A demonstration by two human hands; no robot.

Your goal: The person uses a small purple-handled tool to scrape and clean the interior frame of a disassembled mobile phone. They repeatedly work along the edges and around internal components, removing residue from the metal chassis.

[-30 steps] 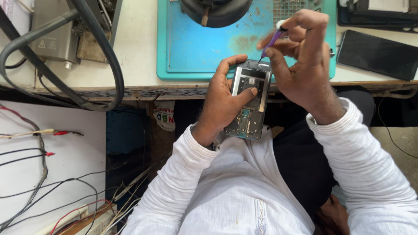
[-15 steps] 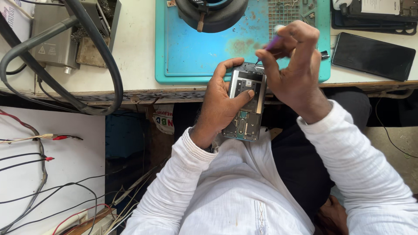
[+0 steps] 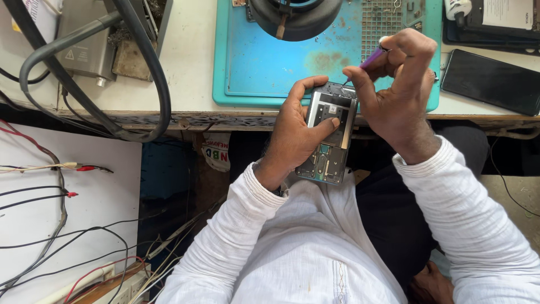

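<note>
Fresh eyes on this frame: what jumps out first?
The opened phone at centre, its back off and boards bare, gripped in the left hand at the bench edge. The right hand holds a purple-handled tool to the phone's top end. Behind them lies the turquoise work mat; a thick grey hose loops at far left.

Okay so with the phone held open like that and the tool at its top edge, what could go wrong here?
The opened phone is held by the left hand alone, beyond the table edge, so a slip could drop it onto the lap. The purple tool in the right hand might skid across the exposed boards.
</note>
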